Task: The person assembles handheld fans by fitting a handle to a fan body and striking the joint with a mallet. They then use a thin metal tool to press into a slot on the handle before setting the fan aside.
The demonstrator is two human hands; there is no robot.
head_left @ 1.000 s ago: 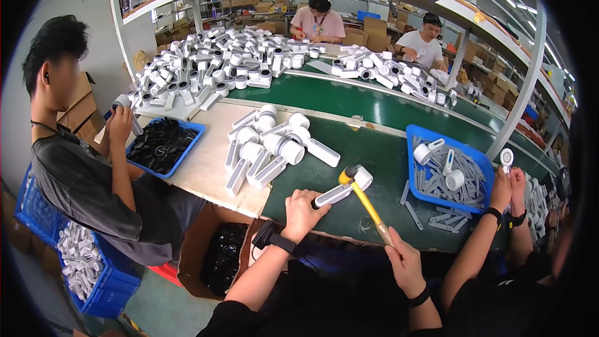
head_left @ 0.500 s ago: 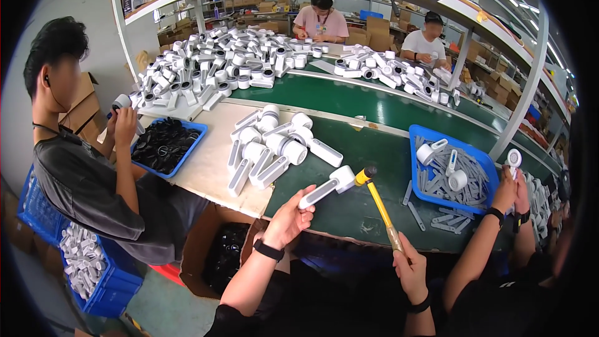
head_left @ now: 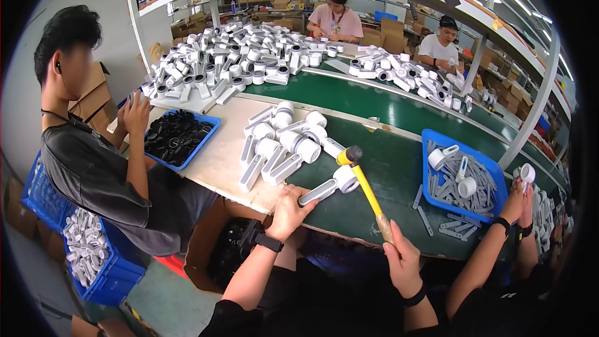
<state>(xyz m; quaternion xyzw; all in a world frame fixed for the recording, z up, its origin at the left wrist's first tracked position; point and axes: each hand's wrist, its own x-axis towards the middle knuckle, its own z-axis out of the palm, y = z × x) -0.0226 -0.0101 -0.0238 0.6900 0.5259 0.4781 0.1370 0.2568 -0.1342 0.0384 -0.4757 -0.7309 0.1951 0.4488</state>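
My left hand (head_left: 289, 213) is closed around the handle of a white handheld device (head_left: 319, 192) with a round head and a grey strip on its handle. The device lies at the near edge of the green work surface, its head (head_left: 345, 179) pointing right. In my right hand (head_left: 403, 258) is a hammer (head_left: 369, 196) with a yellow shaft and a dark-tipped head, gripped at the lower end. The hammer's head appears just above the device's round head; whether they touch I cannot tell. Beyond my left hand lies a cluster of similar white devices (head_left: 288, 140).
A blue tray (head_left: 427, 168) of grey strips stands at right, with loose strips (head_left: 460, 227) beside it. A blue tray (head_left: 215, 126) of black parts is at left. Co-workers sit on both sides and across the green belt (head_left: 349, 97). A large heap of white devices (head_left: 231, 56) lies behind.
My left hand has turned from palm-up to gripping the handle from above, and the device is lower. The hammer has risen and moved left. The view has shifted slightly.
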